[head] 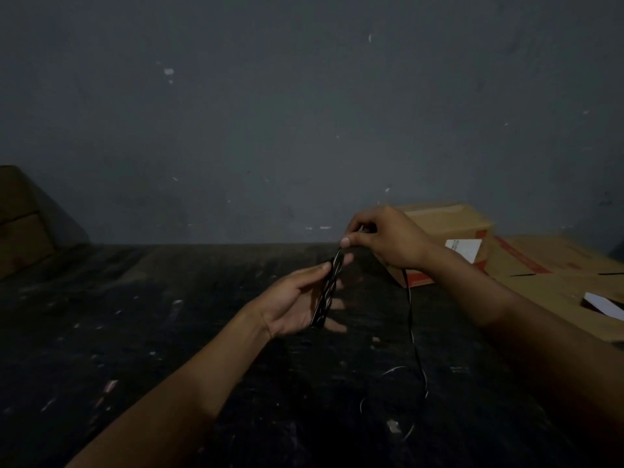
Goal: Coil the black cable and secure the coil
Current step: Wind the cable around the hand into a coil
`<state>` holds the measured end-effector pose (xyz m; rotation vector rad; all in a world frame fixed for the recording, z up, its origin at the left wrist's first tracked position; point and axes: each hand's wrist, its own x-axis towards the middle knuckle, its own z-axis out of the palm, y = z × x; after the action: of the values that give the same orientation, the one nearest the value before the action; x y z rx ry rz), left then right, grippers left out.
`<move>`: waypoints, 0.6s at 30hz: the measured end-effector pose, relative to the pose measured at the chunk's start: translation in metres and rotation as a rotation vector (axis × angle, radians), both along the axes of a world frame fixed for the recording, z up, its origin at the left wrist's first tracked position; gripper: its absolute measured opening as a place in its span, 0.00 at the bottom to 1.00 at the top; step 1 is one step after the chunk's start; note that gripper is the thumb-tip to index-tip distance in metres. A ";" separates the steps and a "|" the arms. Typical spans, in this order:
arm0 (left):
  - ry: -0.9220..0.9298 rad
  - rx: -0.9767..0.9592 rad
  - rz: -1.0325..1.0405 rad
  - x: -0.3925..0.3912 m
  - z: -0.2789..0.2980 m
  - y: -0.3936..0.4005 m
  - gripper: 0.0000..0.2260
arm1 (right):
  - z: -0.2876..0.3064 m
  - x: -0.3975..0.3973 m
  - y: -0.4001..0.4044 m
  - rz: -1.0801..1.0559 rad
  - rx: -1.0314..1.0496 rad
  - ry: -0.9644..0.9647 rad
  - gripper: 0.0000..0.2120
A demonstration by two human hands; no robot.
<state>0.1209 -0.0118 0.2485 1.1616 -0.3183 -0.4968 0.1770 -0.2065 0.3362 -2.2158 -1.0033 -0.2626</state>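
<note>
A storeroom, by the look — bare grey wall [270, 113], scuffed dark table [135, 332], cardboard boxes [449, 224] stacked aside.

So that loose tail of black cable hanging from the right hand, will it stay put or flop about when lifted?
Probably floppy: the loose tail hangs limp from the right hand and curls on the table. It looks thin, so likely light. The coil in the left hand may spring open if released.

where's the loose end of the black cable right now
In the head view, the loose black cable hangs from the right hand and curls onto the dark tabletop, right of the left hand.
</note>
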 end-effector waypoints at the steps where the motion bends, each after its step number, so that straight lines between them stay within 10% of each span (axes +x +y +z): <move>1: 0.003 0.006 -0.024 -0.001 0.001 0.000 0.20 | -0.003 0.004 -0.002 0.016 0.018 0.013 0.06; 18: -0.111 -0.096 -0.154 -0.004 0.037 -0.009 0.25 | -0.145 0.010 0.007 0.057 0.276 0.545 0.11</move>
<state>0.1171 -0.0213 0.2856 1.0780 -0.5251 -0.5469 0.1874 -0.1991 0.1916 -1.8534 -0.6792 0.2122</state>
